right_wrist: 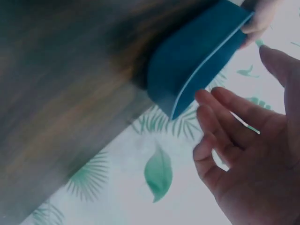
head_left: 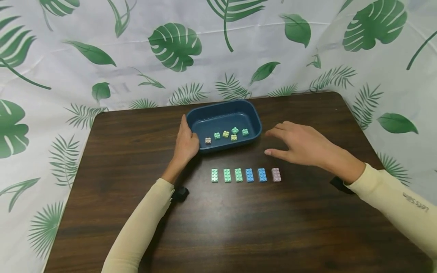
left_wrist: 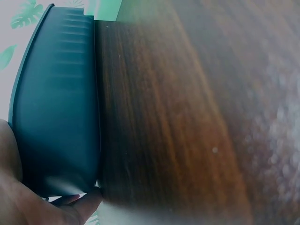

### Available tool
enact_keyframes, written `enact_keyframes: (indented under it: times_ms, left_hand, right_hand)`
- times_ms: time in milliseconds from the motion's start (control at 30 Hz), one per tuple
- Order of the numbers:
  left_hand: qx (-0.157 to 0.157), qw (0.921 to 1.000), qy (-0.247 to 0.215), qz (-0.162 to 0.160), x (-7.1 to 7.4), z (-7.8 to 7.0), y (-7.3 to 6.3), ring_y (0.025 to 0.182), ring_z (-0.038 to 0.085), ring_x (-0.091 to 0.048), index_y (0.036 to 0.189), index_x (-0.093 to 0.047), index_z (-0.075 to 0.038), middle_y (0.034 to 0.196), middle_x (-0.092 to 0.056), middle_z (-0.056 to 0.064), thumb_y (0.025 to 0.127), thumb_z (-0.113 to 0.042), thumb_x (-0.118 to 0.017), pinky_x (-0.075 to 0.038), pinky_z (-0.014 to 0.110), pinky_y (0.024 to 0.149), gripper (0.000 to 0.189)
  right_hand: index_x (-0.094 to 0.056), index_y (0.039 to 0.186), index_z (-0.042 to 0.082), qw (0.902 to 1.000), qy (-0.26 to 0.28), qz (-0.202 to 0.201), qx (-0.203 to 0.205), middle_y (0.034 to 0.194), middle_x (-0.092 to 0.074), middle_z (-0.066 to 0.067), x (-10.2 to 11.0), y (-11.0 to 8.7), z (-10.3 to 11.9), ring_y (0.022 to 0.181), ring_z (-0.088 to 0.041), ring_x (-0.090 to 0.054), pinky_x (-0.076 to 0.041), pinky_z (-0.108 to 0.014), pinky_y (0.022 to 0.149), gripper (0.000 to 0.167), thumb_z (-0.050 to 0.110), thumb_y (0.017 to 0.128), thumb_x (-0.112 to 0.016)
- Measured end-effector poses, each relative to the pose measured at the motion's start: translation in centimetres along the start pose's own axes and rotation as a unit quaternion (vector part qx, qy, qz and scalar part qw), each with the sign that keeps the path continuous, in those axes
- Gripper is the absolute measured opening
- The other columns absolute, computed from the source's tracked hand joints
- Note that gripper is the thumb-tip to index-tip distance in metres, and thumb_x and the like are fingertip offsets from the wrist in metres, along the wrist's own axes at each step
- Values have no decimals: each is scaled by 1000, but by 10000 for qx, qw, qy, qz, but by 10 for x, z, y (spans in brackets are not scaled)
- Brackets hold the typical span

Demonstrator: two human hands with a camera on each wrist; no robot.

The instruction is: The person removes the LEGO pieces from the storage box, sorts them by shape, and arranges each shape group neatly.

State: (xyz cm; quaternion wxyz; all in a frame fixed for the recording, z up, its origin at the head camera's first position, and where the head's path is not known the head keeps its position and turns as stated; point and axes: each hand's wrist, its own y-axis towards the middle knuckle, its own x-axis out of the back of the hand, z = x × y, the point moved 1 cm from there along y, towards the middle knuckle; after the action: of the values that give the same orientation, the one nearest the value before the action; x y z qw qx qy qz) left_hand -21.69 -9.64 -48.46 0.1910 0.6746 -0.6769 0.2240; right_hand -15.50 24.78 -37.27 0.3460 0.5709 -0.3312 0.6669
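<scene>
1. The dark blue tray [head_left: 218, 123] stood upright on the table, near its far edge and slightly askew.
2. Inside it lay six small square bricks, mostly towards the near side: one beige brick [head_left: 208, 140] by the left end, three green and two yellow ones beyond it to the right.
3. The left hand [head_left: 187, 142] gripped the tray's left end, its thumb at the rim and its fingers clamped against the outer wall.
4. The right hand [head_left: 297, 144] hovered just beside the tray's right end, apart from it and holding nothing; its thumb and fingers were spread apart, the fingers slightly bent.
5. On the near side of the tray, six longer bricks formed a row: from the left, three green bricks [head_left: 227, 175], two blue bricks [head_left: 255, 175] and one pink brick [head_left: 276, 174].
6. Cream sleeves [head_left: 143, 227] covered both forearms.
7. Beneath everything was the dark wood-grain table [head_left: 211, 231]; behind it hung a white cloth [head_left: 129, 53] printed with green leaves.
</scene>
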Motion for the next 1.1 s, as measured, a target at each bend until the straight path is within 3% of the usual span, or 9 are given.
enact_keyframes:
  times_ms: [333, 700, 1100]
  left_hand:
    - [11, 10000, 45, -4, 1, -1, 0, 166, 30, -14, 171, -2, -7, 180, -7, 13, 105, -9, -37, -20, 49, 134, 75]
    - [-31, 10000, 72, -38, -3, 1, -5, 165, 32, -18, 170, -4, -5, 179, -10, 16, 105, -8, -38, -24, 51, 132, 74]
    - [-34, 9998, 99, -151, 1, -2, -5, 164, 33, -21, 170, -7, -4, 178, -13, 17, 104, -8, -39, -25, 51, 132, 74]
  right_hand:
    - [-74, 131, 10, 9992, 32, -354, 175, 126, -75, -9, -6, 44, 1, 116, -27, -66, -61, -48, 83, 41, 38, 100, -73]
    - [-75, 129, 10, 9989, -169, -283, 325, 123, -76, -9, -25, 76, 4, 105, -25, -66, -59, -39, 73, 38, 30, 97, -78]
    - [-77, 122, 10, 9991, -271, -31, 312, 115, -77, -11, -38, 104, -5, 100, -27, -66, -60, -42, 74, 36, 28, 92, -84]
